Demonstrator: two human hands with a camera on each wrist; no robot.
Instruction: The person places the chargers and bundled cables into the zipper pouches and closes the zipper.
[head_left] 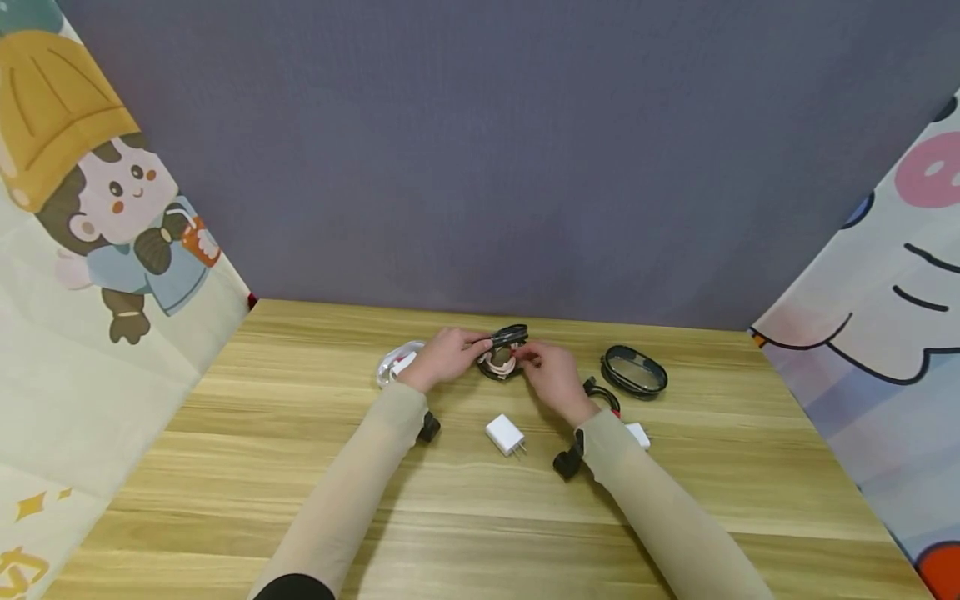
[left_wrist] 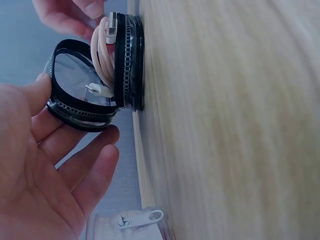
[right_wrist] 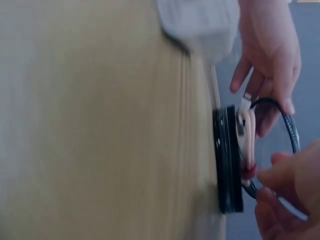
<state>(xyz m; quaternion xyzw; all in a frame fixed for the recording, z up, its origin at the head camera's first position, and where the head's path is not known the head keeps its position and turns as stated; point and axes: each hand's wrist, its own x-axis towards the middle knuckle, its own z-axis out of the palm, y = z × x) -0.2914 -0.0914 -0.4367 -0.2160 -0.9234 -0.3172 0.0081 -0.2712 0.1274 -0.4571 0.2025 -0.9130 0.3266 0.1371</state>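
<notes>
Mid-frame, the cable [left_wrist: 101, 52] sits in the case [left_wrist: 131, 60], unclosed. Your left grip [head_left: 447, 354] holds the raised lid [left_wrist: 75, 77]; whether your right grip [head_left: 553, 375] pinches anything, I can't tell.

Around the open case [left_wrist: 131, 65], as the head view lies, the grey wall [head_left: 502, 208] shuts off 12 o'clock, the left hand [head_left: 447, 357] fills 9 and the right hand [head_left: 553, 380] 4. A white charger [head_left: 505, 434] stands at 6; bare table [head_left: 461, 442] at 7 lets a hand pass. At 3, a closed case [head_left: 633, 372] intrudes.
</notes>
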